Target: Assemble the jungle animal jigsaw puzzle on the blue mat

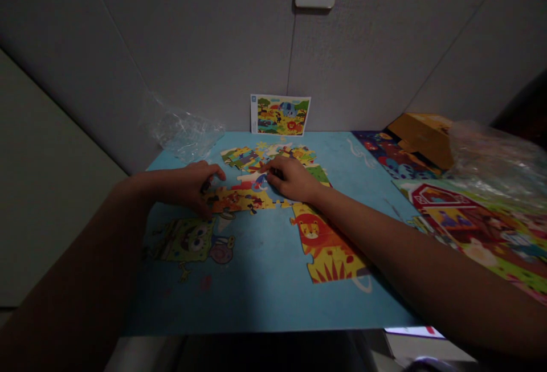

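Observation:
My left hand (197, 185) is at the left end of a joined strip of jigsaw puzzle (241, 201) with animals on yellow. Its fingers are curved and apart, with nothing seen between them. My right hand (293, 179) reaches over the middle of the puzzle. Its fingers are bent together, and the tips press on a puzzle piece (258, 170) among others; the palm hides part of it. Behind both hands lie several loose puzzle pieces (241, 157). A joined lion section (327, 244) of the puzzle sits under my right forearm, nearer to me.
A picture card (281, 115) of the animal scene leans against the wall. Crumpled clear plastic (186, 133) lies at the back left. On the right are a farm picture (474, 224), an orange-brown box (423, 135) and more clear plastic (498, 155). The blue tabletop (256, 286) carries printed cartoon figures.

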`<state>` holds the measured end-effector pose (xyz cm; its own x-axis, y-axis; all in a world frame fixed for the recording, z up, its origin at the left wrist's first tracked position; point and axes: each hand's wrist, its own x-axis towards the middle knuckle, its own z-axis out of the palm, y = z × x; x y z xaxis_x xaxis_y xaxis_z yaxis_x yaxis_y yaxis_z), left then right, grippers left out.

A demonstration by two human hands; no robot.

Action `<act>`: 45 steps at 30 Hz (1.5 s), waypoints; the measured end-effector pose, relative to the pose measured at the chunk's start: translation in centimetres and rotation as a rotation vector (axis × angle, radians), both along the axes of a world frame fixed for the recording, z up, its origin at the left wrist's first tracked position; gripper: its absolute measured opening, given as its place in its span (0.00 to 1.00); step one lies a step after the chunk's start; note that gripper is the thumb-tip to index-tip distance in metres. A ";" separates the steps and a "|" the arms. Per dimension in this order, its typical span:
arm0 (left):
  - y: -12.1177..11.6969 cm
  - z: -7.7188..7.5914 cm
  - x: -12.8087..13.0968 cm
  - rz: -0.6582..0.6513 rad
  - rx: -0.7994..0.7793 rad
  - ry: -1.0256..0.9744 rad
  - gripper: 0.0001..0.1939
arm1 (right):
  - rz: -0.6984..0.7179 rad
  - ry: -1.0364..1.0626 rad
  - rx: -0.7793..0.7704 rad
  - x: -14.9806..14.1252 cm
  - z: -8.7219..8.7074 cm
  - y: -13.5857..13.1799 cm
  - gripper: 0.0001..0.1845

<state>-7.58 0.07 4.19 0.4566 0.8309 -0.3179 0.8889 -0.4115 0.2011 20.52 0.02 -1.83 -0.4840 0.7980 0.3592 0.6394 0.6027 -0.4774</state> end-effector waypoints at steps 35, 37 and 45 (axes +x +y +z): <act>-1.0 0.0 2.0 -0.081 -0.107 -0.144 0.19 | 0.007 0.023 0.004 0.1 -0.3 0.3 0.15; -1.1 0.2 2.1 -0.065 -0.097 -0.147 0.22 | 0.002 0.012 -0.002 0.1 -0.1 0.2 0.15; -1.4 0.2 2.5 -0.051 -0.062 -0.109 0.21 | -0.004 0.012 -0.001 0.2 -0.2 0.2 0.15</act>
